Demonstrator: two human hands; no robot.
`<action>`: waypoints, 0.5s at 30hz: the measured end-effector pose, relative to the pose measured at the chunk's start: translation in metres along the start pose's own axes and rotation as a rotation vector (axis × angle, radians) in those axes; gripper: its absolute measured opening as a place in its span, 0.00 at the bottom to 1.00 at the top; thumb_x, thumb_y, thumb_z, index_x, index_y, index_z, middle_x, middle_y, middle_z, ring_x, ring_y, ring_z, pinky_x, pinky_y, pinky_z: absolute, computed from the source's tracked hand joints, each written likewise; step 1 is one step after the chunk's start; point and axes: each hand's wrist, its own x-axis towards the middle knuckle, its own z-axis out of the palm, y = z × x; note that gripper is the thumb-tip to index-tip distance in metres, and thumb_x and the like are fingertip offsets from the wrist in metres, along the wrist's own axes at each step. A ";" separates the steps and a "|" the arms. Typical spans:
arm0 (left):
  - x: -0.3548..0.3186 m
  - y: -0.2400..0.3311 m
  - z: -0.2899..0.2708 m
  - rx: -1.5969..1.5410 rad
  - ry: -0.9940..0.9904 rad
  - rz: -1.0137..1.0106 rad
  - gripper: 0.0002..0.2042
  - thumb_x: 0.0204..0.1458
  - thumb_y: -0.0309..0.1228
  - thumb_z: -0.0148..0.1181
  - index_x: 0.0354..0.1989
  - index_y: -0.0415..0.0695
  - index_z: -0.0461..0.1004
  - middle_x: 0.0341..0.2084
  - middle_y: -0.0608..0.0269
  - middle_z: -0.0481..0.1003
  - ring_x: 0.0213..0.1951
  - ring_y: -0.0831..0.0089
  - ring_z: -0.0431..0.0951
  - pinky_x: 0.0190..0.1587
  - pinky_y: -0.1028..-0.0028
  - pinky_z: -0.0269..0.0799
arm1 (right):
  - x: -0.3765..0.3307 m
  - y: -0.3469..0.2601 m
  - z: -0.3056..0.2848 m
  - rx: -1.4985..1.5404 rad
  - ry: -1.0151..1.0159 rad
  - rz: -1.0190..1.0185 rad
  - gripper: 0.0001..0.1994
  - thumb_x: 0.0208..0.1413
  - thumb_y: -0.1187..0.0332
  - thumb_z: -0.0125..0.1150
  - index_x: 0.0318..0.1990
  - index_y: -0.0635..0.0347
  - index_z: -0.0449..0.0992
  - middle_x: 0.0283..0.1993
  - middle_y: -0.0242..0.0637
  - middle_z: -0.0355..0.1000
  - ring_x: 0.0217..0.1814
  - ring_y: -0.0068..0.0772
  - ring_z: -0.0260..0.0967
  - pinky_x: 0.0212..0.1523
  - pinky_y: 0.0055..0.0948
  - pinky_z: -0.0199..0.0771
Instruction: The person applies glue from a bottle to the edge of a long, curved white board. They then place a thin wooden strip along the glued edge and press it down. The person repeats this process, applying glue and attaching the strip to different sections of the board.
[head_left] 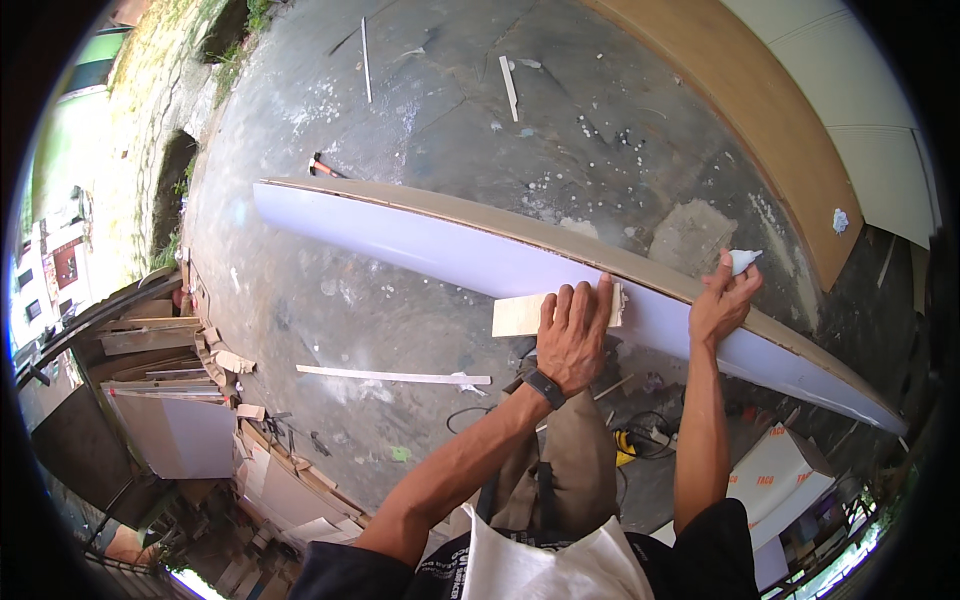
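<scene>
A long panel (420, 240) with a white face and a brown wooden edge stands across the middle, slanting down to the right. My left hand (572, 340), with a dark watch on its wrist, grips a short pale wood board (515, 316) beside the panel's white face. The fingertips reach up near the panel's top edge. My right hand (718, 308) is over the panel further right. Its fingers are closed round a small white squeeze bottle (743, 261), whose nozzle points away to the right. The palm hides part of the bottle.
A hammer (322, 167) lies behind the panel's left end. Thin white strips (395, 375) lie on the concrete floor (400, 310). A yellow power tool (625, 448) with a cord sits by my legs. Wood scraps (150, 340) are stacked left; a white box (780, 485) stands right; a large brown board (760, 130) is far right.
</scene>
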 end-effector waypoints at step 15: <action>-0.158 -0.143 -0.034 -1.062 0.527 -1.182 0.16 0.64 0.35 0.61 0.54 0.38 0.74 0.34 0.60 0.77 0.31 0.69 0.80 0.32 0.68 0.77 | 0.008 0.013 -0.004 -0.023 0.248 -0.309 0.22 0.67 0.51 0.63 0.51 0.64 0.71 0.46 0.42 0.73 0.42 0.34 0.69 0.46 0.36 0.71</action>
